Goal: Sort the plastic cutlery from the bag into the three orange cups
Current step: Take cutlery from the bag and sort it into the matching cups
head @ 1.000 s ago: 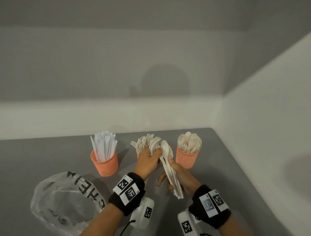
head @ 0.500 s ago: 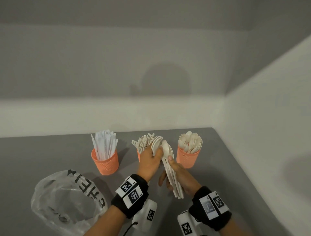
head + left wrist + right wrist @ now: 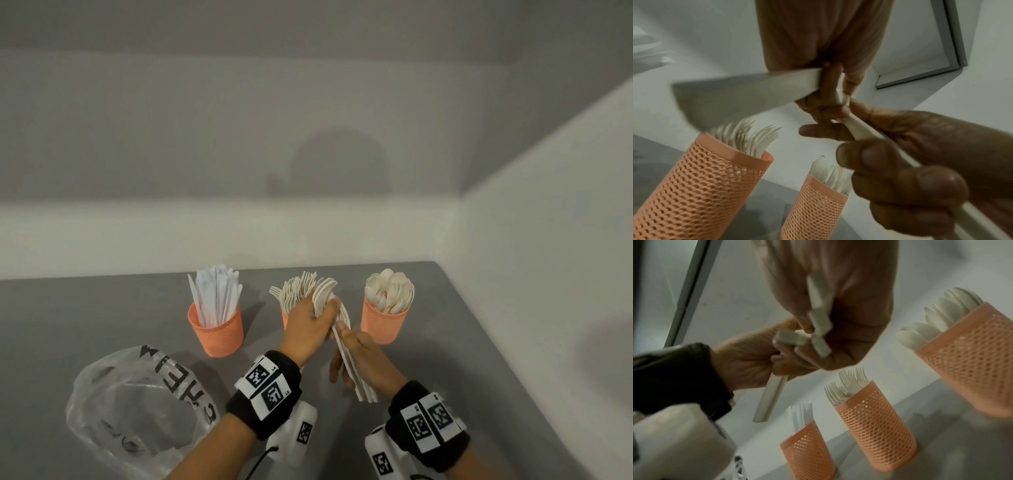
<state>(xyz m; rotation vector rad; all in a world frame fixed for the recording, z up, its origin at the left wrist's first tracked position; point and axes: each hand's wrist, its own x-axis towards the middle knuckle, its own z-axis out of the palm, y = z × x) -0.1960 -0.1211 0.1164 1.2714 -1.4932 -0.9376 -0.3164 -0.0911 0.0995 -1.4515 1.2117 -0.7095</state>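
Three orange mesh cups stand in a row: the left cup (image 3: pixel 216 330) holds knives, the middle cup (image 3: pixel 284 318) holds forks and is half hidden by my hand, the right cup (image 3: pixel 385 323) holds spoons. My left hand (image 3: pixel 323 317) grips the upper ends of a few white cutlery pieces (image 3: pixel 323 296) just in front of the fork cup (image 3: pixel 701 186). My right hand (image 3: pixel 347 346) grips a bundle of white cutlery handles (image 3: pixel 356 377) beside it, in front of the spoon cup (image 3: pixel 970 356). The two hands touch. Which kind of cutlery each hand holds is unclear.
A crumpled clear plastic bag (image 3: pixel 137 404) with black letters lies at the front left on the grey table (image 3: pixel 462 342). White walls close the table off at the back and on the right, near the spoon cup.
My left hand has shifted its grip on the upper ends of the cutlery and drawn them slightly left toward the fork cup. My right hand keeps hold of the bundle.
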